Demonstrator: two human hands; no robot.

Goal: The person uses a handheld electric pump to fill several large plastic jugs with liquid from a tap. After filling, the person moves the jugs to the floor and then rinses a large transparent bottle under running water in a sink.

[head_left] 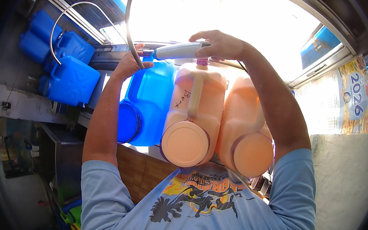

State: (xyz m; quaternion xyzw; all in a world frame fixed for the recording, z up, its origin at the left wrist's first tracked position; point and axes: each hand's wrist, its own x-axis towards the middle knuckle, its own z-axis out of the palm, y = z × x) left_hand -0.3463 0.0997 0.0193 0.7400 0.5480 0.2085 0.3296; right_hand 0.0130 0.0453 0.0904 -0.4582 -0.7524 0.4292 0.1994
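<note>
A translucent blue water jug (157, 100) stands at the left of a row, with a large round lid low on its front. My left hand (128, 67) is at its neck, fingers and thumb closed around the top, partly behind a grey hose (129, 20). From above, my right hand (219, 45) grips a pale grey, barrel-shaped tool that looks like a heat gun (176, 51). Its narrow end points left at the blue jug's neck. Beside it stands a peach-coloured jug (207, 99) with a purple-wrapped neck, then a second peach jug (238, 115) partly behind my right forearm.
Several blue jugs (74, 80) are stacked at the left, a thin pale tube (54, 27) arching over them. Bright window light washes out the back. A calendar (354, 96) hangs on the right wall. A dark cabinet (57, 157) stands at the lower left.
</note>
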